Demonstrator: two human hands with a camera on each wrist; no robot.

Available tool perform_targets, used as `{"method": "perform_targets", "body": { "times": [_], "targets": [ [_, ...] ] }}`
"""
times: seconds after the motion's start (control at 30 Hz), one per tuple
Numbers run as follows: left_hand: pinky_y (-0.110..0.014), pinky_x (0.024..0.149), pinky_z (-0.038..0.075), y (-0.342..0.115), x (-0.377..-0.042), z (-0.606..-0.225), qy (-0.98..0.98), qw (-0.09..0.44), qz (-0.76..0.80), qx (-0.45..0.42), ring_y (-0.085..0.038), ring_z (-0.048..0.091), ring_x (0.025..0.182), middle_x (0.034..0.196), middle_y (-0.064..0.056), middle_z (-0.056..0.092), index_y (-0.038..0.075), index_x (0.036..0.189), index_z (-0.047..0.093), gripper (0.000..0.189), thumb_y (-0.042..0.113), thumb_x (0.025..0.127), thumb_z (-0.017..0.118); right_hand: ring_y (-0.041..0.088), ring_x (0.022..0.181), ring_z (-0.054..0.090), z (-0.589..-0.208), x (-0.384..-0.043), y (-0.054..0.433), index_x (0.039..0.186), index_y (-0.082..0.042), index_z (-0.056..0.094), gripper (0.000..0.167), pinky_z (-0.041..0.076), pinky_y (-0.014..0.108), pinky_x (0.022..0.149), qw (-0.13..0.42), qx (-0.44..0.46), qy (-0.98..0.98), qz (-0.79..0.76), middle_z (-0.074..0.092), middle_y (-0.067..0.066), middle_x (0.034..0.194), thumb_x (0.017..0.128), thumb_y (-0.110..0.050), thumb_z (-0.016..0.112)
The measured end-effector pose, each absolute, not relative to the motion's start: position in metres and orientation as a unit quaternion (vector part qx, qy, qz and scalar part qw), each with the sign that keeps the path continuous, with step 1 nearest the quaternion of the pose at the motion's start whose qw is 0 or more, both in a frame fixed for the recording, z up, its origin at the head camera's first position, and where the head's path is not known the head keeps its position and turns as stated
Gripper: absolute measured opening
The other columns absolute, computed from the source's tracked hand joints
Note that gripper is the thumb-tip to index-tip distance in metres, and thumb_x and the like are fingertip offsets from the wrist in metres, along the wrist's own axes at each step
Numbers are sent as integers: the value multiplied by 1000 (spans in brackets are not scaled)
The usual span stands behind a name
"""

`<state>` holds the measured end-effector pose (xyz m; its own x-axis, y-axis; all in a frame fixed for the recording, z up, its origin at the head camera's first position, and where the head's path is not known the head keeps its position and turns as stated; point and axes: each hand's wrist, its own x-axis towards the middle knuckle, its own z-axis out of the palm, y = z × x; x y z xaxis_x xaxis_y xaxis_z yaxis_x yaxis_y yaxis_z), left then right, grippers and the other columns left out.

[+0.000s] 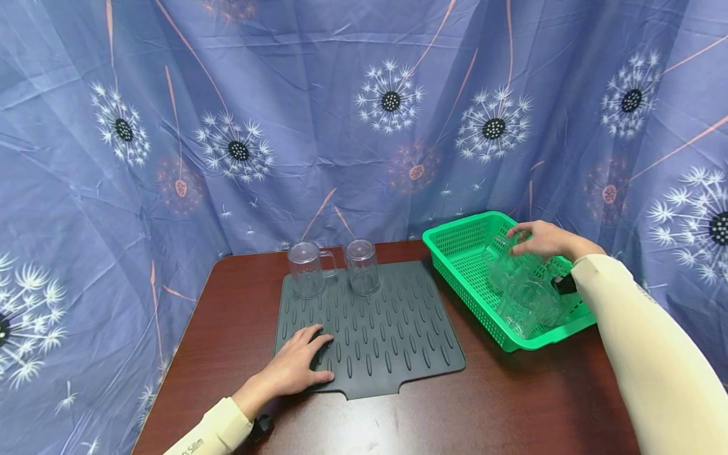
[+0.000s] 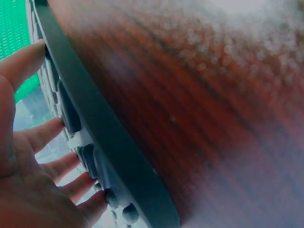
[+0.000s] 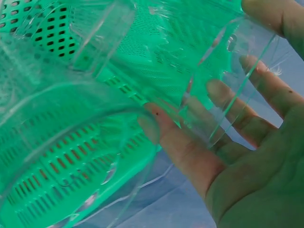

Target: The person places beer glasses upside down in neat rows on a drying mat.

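On the dark grey ribbed mat [image 1: 398, 316] two clear glass mugs stand upside down; the left mug [image 1: 307, 272] shows its handle, and beside it is the right mug [image 1: 363, 268]. My left hand [image 1: 298, 360] rests with spread fingers on the mat's near left part; in the left wrist view its fingertips [image 2: 53, 127] touch the ribs. Over the green basket [image 1: 466, 291], my right hand [image 1: 543, 240] holds a clear glass mug [image 3: 204, 85] near its base, thumb on one side and fingers on the other. Other glass mugs [image 1: 529, 303] lie jumbled below it.
The basket stands on the right of the brown wooden table [image 1: 227, 316], close to the mat's right side. A blue curtain [image 1: 318, 126] with dandelion prints hangs behind and along both sides of the table.
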<state>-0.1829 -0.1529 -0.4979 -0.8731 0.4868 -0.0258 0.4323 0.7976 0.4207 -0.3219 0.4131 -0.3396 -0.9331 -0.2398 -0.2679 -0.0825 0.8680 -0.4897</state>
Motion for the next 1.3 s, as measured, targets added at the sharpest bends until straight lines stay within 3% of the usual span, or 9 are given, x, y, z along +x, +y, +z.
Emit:
{"method": "perform_targets", "body": {
  "times": [0.33, 0.87, 1.17, 1.3],
  "targets": [
    [-62, 113, 31, -153, -182, -495, 945, 72, 204, 244, -41, 32, 146, 158, -17, 36, 14, 147, 50, 73, 47, 87, 76, 34, 106, 64, -326, -321, 398, 144, -7, 48, 59, 56, 44, 72, 126, -92, 955, -250, 52, 28, 136, 96, -34, 69],
    [-62, 113, 31, -155, -183, -496, 943, 70, 203, 253, -41, 32, 146, 158, -18, 36, 13, 148, 50, 73, 47, 88, 75, 37, 114, 60, -308, -308, 377, 145, -14, 50, 56, 54, 45, 78, 48, -106, 957, -267, 52, 23, 139, 97, -37, 67],
    [-62, 113, 31, -155, -183, -496, 943, 74, 203, 252, -41, 31, 146, 158, -18, 35, 13, 148, 49, 73, 47, 89, 74, 25, 106, 65, -299, -296, 361, 144, -20, 50, 49, 54, 38, 75, 22, -109, 946, -304, 54, 17, 137, 100, -38, 61],
    [-62, 113, 31, -155, -183, -495, 944, 73, 202, 252, -42, 31, 146, 158, -18, 35, 13, 148, 49, 73, 46, 89, 74, 12, 100, 65, -295, -290, 353, 144, -22, 51, 45, 55, 36, 78, 4, -109, 943, -314, 55, 14, 137, 101, -35, 59]
  ]
}}
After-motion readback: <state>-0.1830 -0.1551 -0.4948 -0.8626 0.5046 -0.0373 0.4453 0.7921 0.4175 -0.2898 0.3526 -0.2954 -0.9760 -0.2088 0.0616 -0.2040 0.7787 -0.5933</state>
